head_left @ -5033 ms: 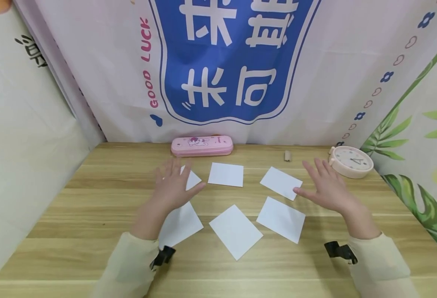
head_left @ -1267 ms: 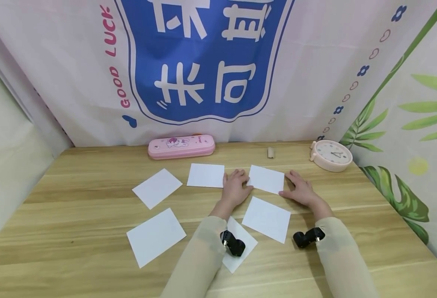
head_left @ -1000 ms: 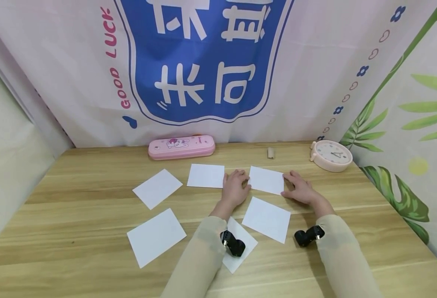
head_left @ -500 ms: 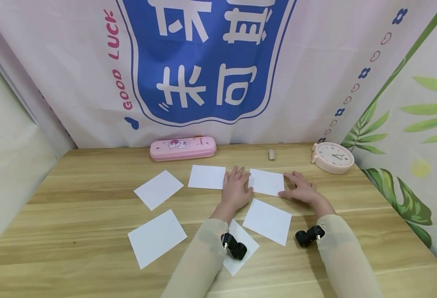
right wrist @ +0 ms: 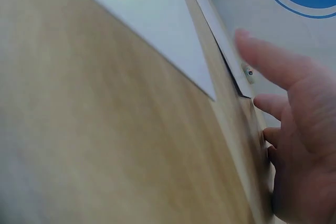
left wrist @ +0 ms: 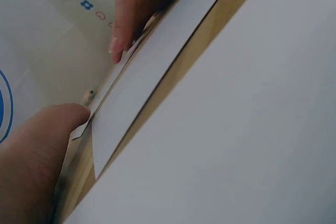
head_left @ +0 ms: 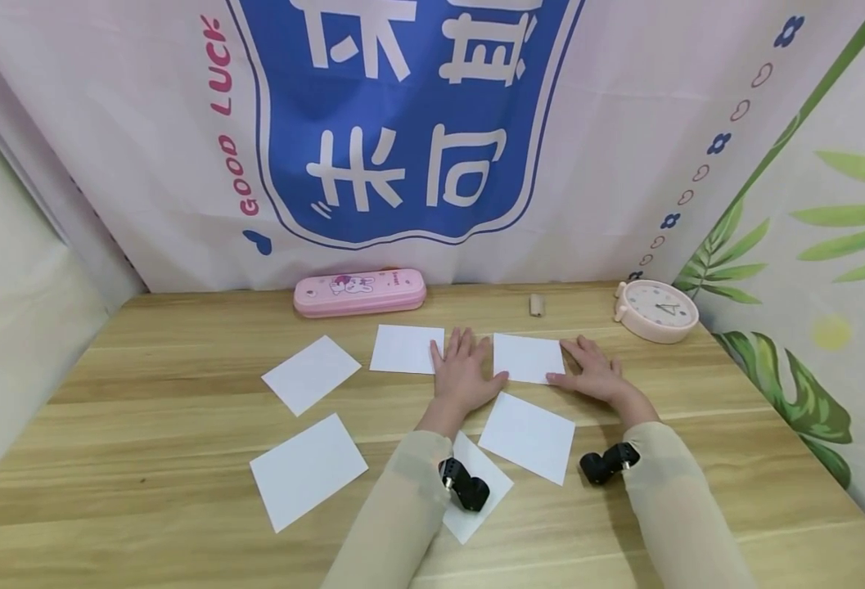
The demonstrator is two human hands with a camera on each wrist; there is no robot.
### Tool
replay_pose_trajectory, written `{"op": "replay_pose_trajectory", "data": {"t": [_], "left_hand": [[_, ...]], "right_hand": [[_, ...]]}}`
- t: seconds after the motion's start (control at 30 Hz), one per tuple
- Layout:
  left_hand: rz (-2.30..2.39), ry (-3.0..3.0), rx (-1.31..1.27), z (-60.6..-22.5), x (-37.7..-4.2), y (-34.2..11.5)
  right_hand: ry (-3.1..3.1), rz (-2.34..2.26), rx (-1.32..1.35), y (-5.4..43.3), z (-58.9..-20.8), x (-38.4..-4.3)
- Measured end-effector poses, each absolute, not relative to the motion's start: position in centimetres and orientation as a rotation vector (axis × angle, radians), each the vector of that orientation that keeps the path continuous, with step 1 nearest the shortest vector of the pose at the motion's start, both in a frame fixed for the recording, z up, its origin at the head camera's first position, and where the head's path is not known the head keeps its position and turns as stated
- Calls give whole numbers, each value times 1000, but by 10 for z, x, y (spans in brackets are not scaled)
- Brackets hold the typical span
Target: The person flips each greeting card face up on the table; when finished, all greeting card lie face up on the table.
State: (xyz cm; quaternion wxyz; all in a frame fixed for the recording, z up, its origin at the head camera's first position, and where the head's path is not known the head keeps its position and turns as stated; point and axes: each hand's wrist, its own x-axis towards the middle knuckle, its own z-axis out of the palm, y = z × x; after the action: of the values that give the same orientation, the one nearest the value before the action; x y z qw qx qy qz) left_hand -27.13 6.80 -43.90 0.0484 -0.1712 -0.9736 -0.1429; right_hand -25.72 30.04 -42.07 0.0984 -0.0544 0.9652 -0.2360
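Note:
A white card (head_left: pixel 528 358) lies flat on the wooden table between both hands, in the back row on the right. My left hand (head_left: pixel 463 378) rests at its left edge with the fingers spread, the thumb tip near the lower left corner. Those fingers also reach the right edge of a second white card (head_left: pixel 406 349). At the right edge of the first card is my right hand (head_left: pixel 596 376), thumb near the lower right corner and fingers near the upper one. In the right wrist view, the thumb and fingers stand apart beside the card's corner.
More white cards lie around: one at the left (head_left: pixel 311 375), a larger-looking card (head_left: pixel 309 472) nearer, one tilted card (head_left: pixel 528 438), and a card (head_left: pixel 479 483) partly under the left forearm. Behind are a pink pencil case (head_left: pixel 360 292), a small beige object (head_left: pixel 536 305) and a clock (head_left: pixel 656 311).
Both hands have come down from above the table to the back right card, the left moving right. That card has turned straighter. Most recently the left fingers have spread and shifted slightly left.

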Motion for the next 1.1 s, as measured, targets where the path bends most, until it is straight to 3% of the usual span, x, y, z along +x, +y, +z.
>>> {"op": "replay_pose_trajectory", "data": {"t": [1.1], "left_hand": [[-414,-3055,-557,-438,-272,67]], "right_hand": [[2798,-599,-188,296,-411,-266]]}}
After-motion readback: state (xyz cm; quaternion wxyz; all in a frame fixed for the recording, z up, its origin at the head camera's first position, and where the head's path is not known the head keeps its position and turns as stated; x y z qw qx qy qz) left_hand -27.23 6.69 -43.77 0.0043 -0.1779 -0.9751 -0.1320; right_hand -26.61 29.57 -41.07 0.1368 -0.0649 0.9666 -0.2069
